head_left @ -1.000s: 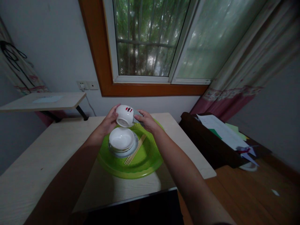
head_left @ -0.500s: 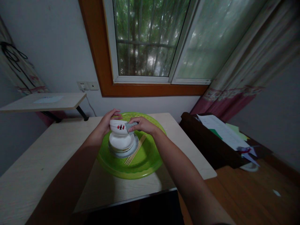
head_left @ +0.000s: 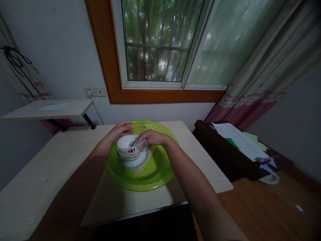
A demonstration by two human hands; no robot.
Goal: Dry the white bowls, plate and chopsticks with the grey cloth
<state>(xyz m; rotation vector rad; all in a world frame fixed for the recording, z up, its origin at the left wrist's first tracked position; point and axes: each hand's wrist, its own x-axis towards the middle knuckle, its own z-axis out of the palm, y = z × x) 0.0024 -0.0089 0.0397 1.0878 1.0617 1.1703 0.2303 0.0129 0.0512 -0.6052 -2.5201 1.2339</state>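
A white bowl (head_left: pixel 124 146) with small red and black figures on its side sits on top of a stack of other bowls, its inside facing up. My left hand (head_left: pixel 120 131) curves round its far left rim, fingers partly spread. Pinched in my right hand (head_left: pixel 150 137) is a grey cloth (head_left: pixel 138 144), pressed over the right side of the bowl's rim. Beneath the bowls lies a pale plate (head_left: pixel 136 163). Several light wooden chopsticks (head_left: pixel 143 164) rest beside it on a large round green tray (head_left: pixel 157 179).
The tray stands on a light wooden table (head_left: pixel 200 160). A raised shelf (head_left: pixel 72 108) is at the left. Beyond the table are a wall socket (head_left: pixel 94 91) and a window (head_left: pixel 156 50). Papers (head_left: pixel 240 140) lie on a dark brown piece of furniture at the right.
The figured bowl has come down onto the stack and its inside now shows. Both hands moved down with it, the cloth still in my right hand.
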